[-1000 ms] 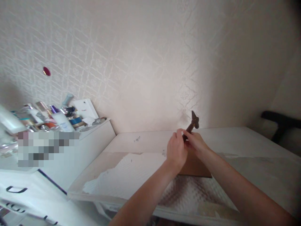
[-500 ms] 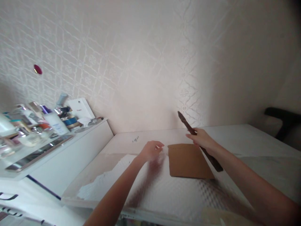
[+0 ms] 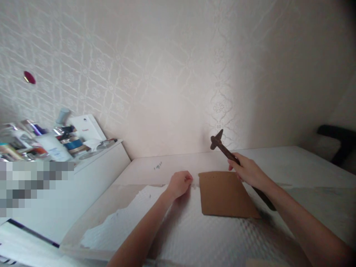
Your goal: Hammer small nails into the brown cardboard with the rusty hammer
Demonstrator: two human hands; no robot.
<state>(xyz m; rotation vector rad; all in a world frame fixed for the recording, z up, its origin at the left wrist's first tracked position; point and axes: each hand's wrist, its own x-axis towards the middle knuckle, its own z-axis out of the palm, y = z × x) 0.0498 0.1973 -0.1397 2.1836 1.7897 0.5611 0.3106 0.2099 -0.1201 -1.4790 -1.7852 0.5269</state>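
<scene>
My right hand (image 3: 248,171) is closed around the handle of a small dark hammer (image 3: 219,142), whose head points up and to the left above the table. A brown cardboard piece (image 3: 225,194) lies flat just below and left of that hand. My left hand (image 3: 180,182) rests on the white textured sheet (image 3: 194,230) beside the cardboard's left edge, fingers curled, pinching something too small to make out.
The white table (image 3: 306,167) stands against a patterned wall. A lower white cabinet (image 3: 91,167) at the left carries several bottles and jars (image 3: 55,141). A dark chair part (image 3: 336,135) shows at the far right.
My hands were together on the hammer; the left let go and dropped to the sheet beside the cardboard. The right hand has turned the hammer so its head is up.
</scene>
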